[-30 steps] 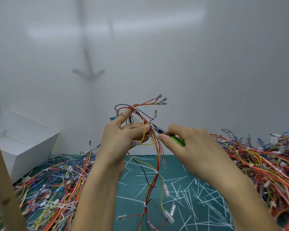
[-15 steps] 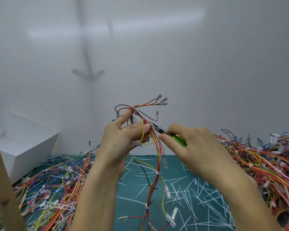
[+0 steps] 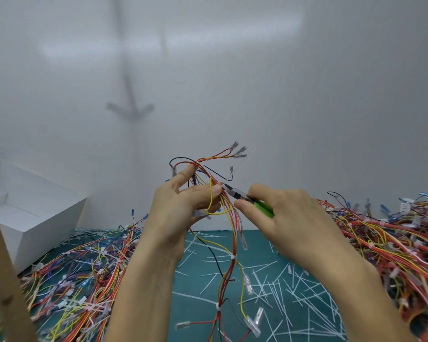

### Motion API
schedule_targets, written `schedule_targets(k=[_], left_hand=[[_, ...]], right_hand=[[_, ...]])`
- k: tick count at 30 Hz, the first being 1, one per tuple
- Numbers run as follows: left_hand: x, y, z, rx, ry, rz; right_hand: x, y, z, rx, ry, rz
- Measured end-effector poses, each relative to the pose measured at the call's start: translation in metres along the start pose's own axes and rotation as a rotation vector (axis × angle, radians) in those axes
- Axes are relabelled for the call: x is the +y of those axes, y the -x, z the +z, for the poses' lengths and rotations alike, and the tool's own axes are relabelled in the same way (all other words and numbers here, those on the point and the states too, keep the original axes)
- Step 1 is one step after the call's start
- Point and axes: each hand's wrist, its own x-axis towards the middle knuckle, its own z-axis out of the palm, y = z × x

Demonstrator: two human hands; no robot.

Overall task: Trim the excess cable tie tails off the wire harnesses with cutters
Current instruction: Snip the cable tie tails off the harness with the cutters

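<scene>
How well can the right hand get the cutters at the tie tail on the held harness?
Probably yes. The right hand holds the cutters with their tip at the base of the tie tail, beside the left hand gripping the harness; wires crowd close, but nothing seems to block.

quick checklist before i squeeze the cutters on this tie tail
1. Harness steady: left hand grips the harness, raised above the mat. Ok.
2. Tool grip: right hand holds the green-handled cutters. Ok.
3. Blades on the tie tail: the tip meets the bundle at the tail's base, but the blades are too small to see. Cannot tell.
4. Fingers clear: a left fingertip sits right beside the cutter tip. Not ok.
5. Wires clear: red and yellow wires cross just beside the tip. Cannot tell.
</scene>
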Motion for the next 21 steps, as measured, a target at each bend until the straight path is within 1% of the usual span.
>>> schedule_targets(k=[9,11,17,21], left_hand=[[-0.001,0.0,0.0,-0.002,-0.01,0.004],[-0.002,0.0,0.0,-0.005,-0.018,0.015],[0.001,0.001,0.003,0.003,0.038,0.055],[0.002,0.002,0.002,0.017,0.049,0.08]], right_hand=[[-0.002,0.001,0.0,0.031,0.04,0.003],[-0.004,0.001,0.004,0.029,0.03,0.034],[-0.009,-0.002,0.009,-0.004,-0.242,0.248],[-0.008,-0.004,0.003,-0.035,-0.612,0.336]])
